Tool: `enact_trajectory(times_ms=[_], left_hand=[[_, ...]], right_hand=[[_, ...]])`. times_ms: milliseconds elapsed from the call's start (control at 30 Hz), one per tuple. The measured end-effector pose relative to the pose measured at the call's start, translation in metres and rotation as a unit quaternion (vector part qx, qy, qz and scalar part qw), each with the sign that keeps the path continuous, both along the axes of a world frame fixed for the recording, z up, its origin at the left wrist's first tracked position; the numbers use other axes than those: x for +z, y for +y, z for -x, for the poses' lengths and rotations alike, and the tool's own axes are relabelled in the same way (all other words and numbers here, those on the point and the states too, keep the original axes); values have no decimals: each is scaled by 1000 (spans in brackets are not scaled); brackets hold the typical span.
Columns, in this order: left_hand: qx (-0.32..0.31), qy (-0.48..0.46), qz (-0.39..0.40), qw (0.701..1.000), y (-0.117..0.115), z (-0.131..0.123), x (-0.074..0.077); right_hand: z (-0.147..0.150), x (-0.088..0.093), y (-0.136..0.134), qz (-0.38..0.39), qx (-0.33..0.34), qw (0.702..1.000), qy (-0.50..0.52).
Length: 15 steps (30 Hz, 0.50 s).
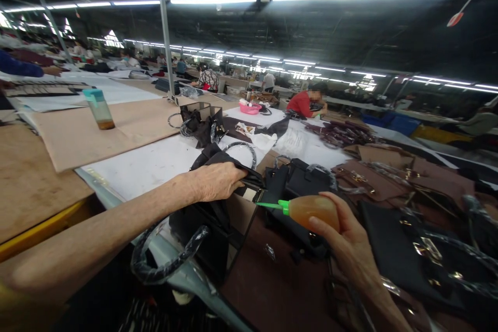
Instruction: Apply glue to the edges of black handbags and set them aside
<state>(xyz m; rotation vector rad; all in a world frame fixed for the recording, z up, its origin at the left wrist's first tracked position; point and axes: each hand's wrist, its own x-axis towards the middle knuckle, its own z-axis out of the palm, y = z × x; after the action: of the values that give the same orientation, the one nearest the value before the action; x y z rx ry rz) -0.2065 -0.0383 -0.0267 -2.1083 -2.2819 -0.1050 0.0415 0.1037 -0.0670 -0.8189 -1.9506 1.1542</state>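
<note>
My right hand [346, 233] is wrapped round a squeeze bottle [311, 211] of amber liquid. Its thin green nozzle points left, with the tip at the edge of a black handbag [202, 228]. My left hand [220, 181] grips the upper edge of that bag, whose opening faces right and shows a brown lining. The fingertips of this hand are partly hidden. Plastic-wrapped handles [171, 257] loop out from the bag toward me. Beneath the bottle lies a dark brown bag panel [272, 275] with a small metal fitting.
Several brown and black bags [408, 249] with metal clasps are piled at the right. Another black bag [202, 119] stands farther back, near a pink basin [250, 108]. A drink bottle [99, 109] stands on brown board at the left. A person in red [305, 104] leans over a table beyond.
</note>
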Motion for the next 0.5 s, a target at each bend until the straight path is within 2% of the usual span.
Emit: enact_trajectory(times_ms=[167, 500], left_hand=[[19, 5, 8, 1000, -2, -4, -2], [22, -30, 6, 999, -9, -9, -10]], right_hand=[[-2, -8, -3, -3, -17, 1000, -16], [-5, -31, -8, 62, -2, 998, -6]])
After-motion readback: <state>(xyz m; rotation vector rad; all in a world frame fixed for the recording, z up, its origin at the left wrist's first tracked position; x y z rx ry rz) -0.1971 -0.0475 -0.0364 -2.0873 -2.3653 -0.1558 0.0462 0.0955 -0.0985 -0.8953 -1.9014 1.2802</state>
